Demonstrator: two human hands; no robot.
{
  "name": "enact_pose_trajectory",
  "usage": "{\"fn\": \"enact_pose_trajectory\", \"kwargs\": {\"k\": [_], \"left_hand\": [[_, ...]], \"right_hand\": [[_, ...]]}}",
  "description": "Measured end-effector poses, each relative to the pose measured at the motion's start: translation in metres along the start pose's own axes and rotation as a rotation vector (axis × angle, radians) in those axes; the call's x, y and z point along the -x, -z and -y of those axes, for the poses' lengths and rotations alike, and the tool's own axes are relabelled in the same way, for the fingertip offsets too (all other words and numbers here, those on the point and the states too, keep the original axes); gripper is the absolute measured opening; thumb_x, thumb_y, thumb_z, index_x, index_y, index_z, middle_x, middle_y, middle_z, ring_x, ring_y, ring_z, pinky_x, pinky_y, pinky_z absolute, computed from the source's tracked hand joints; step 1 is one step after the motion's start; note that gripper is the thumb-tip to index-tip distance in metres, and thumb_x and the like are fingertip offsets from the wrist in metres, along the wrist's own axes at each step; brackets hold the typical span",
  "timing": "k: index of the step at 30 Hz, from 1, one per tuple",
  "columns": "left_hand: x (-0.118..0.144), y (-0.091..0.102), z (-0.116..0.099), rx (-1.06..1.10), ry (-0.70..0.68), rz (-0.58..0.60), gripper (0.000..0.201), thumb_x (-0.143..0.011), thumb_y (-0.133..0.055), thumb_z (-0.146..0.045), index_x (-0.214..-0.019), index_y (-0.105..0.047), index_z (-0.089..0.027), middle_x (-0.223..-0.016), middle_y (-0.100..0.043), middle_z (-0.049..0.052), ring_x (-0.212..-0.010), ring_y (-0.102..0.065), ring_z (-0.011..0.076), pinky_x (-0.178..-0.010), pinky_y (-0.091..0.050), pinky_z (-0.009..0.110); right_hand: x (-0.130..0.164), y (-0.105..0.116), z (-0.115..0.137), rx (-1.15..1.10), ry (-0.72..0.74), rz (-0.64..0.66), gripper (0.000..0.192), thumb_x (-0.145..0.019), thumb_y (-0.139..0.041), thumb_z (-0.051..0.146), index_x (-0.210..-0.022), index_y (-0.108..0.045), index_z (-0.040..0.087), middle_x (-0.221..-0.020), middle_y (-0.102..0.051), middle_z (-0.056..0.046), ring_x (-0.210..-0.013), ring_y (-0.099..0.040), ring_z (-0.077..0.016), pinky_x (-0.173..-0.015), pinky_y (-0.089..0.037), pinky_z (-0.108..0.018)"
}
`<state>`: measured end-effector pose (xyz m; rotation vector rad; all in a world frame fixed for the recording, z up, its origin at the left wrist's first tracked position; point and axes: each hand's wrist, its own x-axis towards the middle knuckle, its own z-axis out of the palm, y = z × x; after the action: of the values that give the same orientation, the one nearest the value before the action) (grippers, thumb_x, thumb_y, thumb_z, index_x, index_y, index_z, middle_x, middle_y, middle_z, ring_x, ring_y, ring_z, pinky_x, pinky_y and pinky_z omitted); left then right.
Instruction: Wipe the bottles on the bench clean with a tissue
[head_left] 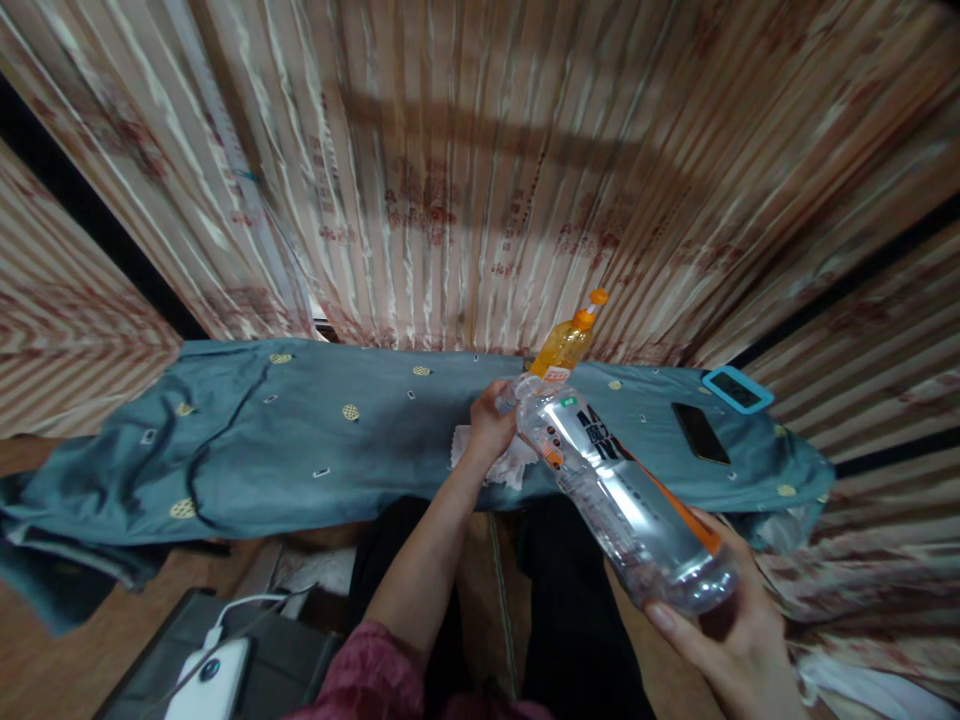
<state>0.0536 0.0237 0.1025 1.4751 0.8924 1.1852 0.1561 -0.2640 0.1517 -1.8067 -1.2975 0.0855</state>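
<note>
Right hand [731, 640] is cupped under the base of a clear plastic bottle [622, 490], fingers curled round its lower end, holding it tilted with the neck pointing away and to the left. Left hand [491, 425] is closed around the bottle's neck end, above a crumpled white cloth [495, 462] lying on the bench [300, 440], which is draped in blue-grey fabric. An orange bottle [564, 345] stands just behind. A dark phone [700, 432] and a blue-framed device [737, 389] lie to the right.
</note>
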Motion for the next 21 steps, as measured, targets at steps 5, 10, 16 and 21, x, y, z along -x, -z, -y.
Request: {"fn": "enact_pose_trajectory", "kwargs": {"k": [5, 10, 16, 21], "left_hand": [[0.0, 0.0, 0.0, -0.007, -0.003, 0.002, 0.009, -0.077, -0.078, -0.018, -0.085, -0.073, -0.019, -0.086, -0.081, 0.002, -0.085, -0.074, 0.0222, -0.078, -0.055, 0.028], [0.0, 0.001, -0.002, -0.026, -0.004, -0.005, 0.009, -0.078, -0.077, -0.018, -0.086, -0.073, -0.02, -0.089, -0.081, 0.002, -0.088, -0.074, 0.0225, -0.081, -0.057, 0.029], [0.0, 0.001, -0.002, -0.05, -0.015, -0.005, 0.009, -0.077, -0.077, -0.021, -0.086, -0.074, -0.021, -0.087, -0.081, 0.002, -0.086, -0.074, 0.0229, -0.08, -0.057, 0.031], [0.0, 0.001, -0.003, -0.056, -0.004, -0.001, 0.009, -0.078, -0.078, -0.021, -0.086, -0.074, -0.021, -0.089, -0.082, 0.003, -0.088, -0.075, 0.0233, -0.081, -0.056, 0.03]], "right_hand": [[0.002, -0.005, 0.005, -0.053, -0.1, -0.077, 0.073, -0.082, -0.084, 0.056, -0.14, -0.054, 0.023, -0.126, -0.07, -0.008, -0.108, -0.075, -0.0246, -0.083, -0.065, -0.025], [0.0, -0.009, 0.019, -0.09, -0.177, -0.089, 0.076, -0.076, -0.086, 0.059, -0.135, -0.056, 0.023, -0.125, -0.07, -0.009, -0.109, -0.074, -0.0275, -0.085, -0.064, -0.029], [0.002, -0.01, 0.02, -0.082, -0.217, -0.111, 0.075, -0.077, -0.084, 0.062, -0.135, -0.056, 0.024, -0.127, -0.07, -0.009, -0.112, -0.072, -0.0314, -0.09, -0.062, -0.036], [0.002, -0.007, 0.012, -0.059, -0.175, -0.082, 0.075, -0.077, -0.086, 0.059, -0.136, -0.056, 0.023, -0.126, -0.072, -0.009, -0.112, -0.074, -0.0296, -0.09, -0.063, -0.033]]}}
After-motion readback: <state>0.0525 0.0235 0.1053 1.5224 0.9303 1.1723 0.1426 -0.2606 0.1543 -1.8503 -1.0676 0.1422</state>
